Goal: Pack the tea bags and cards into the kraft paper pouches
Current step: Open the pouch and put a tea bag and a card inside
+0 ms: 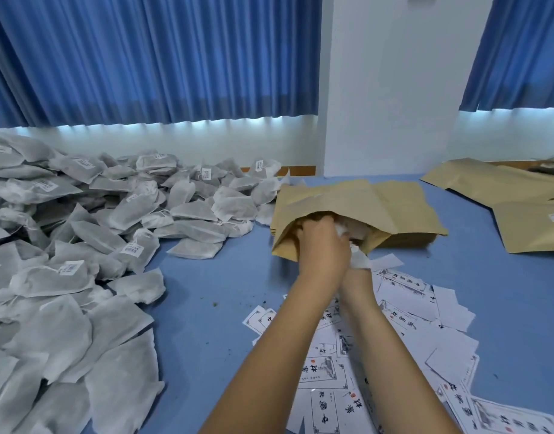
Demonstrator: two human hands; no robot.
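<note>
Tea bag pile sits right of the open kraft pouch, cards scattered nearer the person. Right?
Not quite. The head view shows the tea bag pile left of the open kraft pouch, not right. The cards are scattered nearer the person, as stated.

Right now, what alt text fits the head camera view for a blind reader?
A person's left hand and right hand meet at the open mouth of a brown kraft paper pouch. A heap of grey-white fabric tea bags lies to its left, printed white paper cards nearer, on a blue table.
</note>
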